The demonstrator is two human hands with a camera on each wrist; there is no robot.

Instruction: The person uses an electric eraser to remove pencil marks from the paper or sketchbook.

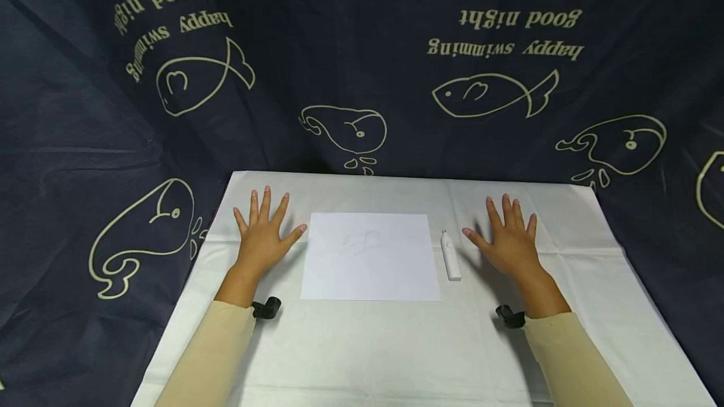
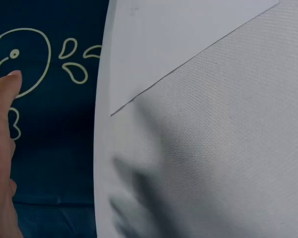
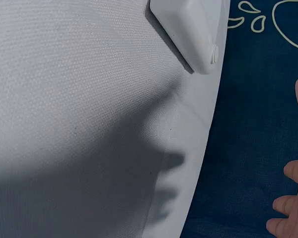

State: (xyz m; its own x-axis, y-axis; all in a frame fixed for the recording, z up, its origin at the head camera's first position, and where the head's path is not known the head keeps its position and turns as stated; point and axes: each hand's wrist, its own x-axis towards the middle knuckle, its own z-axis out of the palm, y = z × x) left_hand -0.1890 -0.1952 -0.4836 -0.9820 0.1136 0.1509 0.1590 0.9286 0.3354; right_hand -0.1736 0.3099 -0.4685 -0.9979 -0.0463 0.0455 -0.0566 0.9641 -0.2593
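A sheet of white paper [image 1: 370, 269] with faint grey pencil-like marks near its middle lies flat on the white cloth. Just right of it rests a slim white pen-shaped device [image 1: 450, 257] with a narrow tip at its far end; its thick near end shows large in the right wrist view. My left hand [image 1: 263, 240], fingers spread, hovers to the left of the paper, thumb toward its edge. My right hand [image 1: 511, 244] is spread too, off to the right of the device, with its thumb pointing that way. Both hands hold nothing and cast shadows on the cloth.
The table's white cloth [image 1: 367, 350] has fold creases. Behind and beside it hangs dark blue fabric [image 1: 351, 36] printed with fish, whales and lettering. A small black wrist mount [image 1: 267, 308] sits at the left sleeve, and another black mount [image 1: 511, 317] at the right.
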